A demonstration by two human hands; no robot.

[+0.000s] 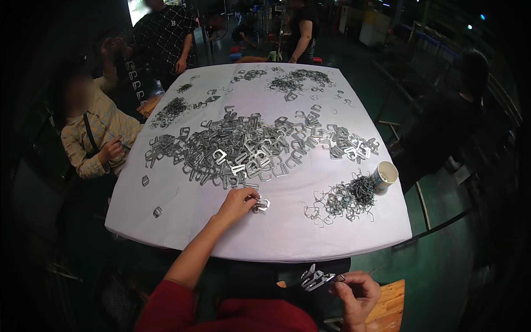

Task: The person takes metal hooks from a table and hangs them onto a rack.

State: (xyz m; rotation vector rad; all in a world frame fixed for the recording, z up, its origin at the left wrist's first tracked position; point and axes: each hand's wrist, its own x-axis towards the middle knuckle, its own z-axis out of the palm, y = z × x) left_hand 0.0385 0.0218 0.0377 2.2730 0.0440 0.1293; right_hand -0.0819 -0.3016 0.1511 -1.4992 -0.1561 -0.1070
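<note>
On the near half of a white-covered table (298,238), the person's left hand (239,201) is reaching in from a red sleeve (171,307), and its curled fingertips are touching a loose silver buckle (265,205). The fingers are partly hiding that piece, so I cannot tell whether they are pinching it or only resting against it. Nearer and to the right, beyond the table's near edge, the right hand (359,293) is pinching a small bunch of metal clips (318,279) between thumb and finger, and the clips are jutting out to the left, in the air.

A wide pile of grey metal buckles (221,146) is covering the middle of the table, just beyond the left hand, with a smaller buckle cluster (351,145) spreading to its right. At the near right, a tangled heap of wire hooks (354,199) is lying beside a paper cup (386,176). More wire heaps (301,79) are sitting at the far side. A wooden seat (390,307) is showing at the near right. On the left, a person in a patterned shirt (99,135) is sitting by the table, and another in a black top (163,36) is standing at the far left.
</note>
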